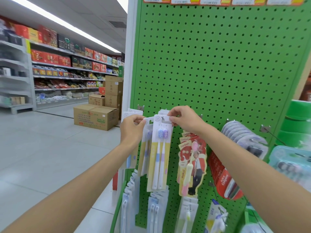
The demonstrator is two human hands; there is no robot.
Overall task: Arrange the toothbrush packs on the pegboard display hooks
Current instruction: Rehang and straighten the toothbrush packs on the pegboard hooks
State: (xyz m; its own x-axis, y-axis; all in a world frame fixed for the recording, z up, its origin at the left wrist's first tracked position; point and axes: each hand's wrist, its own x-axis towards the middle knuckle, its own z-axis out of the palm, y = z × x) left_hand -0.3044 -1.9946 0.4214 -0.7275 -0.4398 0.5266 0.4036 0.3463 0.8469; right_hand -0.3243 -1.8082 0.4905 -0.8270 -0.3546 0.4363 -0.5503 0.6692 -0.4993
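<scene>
Both arms reach up w/ wrists level. Left hand [133,126] and right hand [183,119] pinch the top corners of a yellow-white two-toothbrush card pack [159,153], its hang-hole at the metal hook [162,117] on the green pegboard [218,64].

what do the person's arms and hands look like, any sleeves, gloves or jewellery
Both forearms are bare for all that shows, with no sleeve in view. The left hand and right hand wear no gloves, and no ring, watch or bracelet is visible.

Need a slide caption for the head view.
Both hands, left hand and right hand, thread a yellow toothbrush pack onto a pegboard hook.
</scene>
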